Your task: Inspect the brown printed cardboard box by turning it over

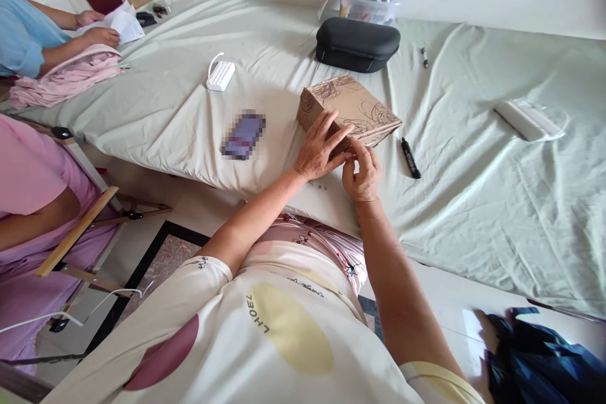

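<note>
A brown cardboard box (353,104) with dark scribbles on it lies on the table, which is covered with a pale green cloth (473,158). My left hand (322,146) rests flat on the box's near side, fingers stretched out. My right hand (362,173) is beside it at the box's near edge, fingers curled in a pinch against the box's lower flap. A black marker (411,158) lies just right of my right hand.
A black zip case (357,44), a clear tub (369,9) with another box, a white power bank (220,75), a phone (243,134), a small pen (425,57) and a white packet (528,118) lie around. Two other people sit at left; one holds papers (120,22).
</note>
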Demonstrator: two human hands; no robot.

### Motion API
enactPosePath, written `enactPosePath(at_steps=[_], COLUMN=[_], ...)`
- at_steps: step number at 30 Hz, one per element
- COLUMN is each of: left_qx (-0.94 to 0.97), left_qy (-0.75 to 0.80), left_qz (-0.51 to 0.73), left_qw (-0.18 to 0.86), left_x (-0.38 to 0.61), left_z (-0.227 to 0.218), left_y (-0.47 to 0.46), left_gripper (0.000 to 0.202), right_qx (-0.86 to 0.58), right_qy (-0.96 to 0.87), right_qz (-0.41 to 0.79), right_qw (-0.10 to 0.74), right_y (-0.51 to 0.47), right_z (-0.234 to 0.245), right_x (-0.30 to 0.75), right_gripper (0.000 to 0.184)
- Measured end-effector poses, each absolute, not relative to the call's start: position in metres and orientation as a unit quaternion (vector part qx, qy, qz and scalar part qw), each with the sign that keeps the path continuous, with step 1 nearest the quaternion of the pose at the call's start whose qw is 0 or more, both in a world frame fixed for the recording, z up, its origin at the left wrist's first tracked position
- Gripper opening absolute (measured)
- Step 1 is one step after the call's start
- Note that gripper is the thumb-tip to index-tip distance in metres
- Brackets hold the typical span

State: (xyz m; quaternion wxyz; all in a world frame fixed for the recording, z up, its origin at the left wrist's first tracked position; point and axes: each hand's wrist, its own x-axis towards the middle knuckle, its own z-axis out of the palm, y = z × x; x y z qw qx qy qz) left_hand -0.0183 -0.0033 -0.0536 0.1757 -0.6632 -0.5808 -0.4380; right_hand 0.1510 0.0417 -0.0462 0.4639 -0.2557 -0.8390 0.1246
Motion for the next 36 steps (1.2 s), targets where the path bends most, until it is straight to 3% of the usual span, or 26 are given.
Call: enactPosePath(at_steps=[8, 16, 23, 36], left_qx=[-0.658, -0.661, -0.638, -0.592], left_qy=[-0.588, -0.575, -0.576, -0.540], left_qz=[-0.448, -0.464, -0.490, -0.590], left_qw=[0.140, 0.130, 0.148, 0.098], left_x=[-0.018, -0.022, -0.028, -0.030], left_z=[-0.057, -0.056, -0.053, -0.055], left_y=[-0.001, 0.000, -0.003, -0.004], left_gripper=[0.049, 0.047, 0.050, 0.054], right_qx=[-0.338, -0.410, -0.461, -0.485], right_qy=[-0.784, -0.688, -0.688, -0.689], right_qz=[0.126, 0.143, 0.148, 0.214], right_qw=[0.505, 0.582, 0.541, 0.494], right_y=[0.063, 0.095, 0.102, 0.089], right_z=[-0.050, -0.068, -0.075, -0.064], right_x=[0.161, 0.174, 0.176, 0.177], right_gripper=[0.046, 0.048, 0.035, 0.052])
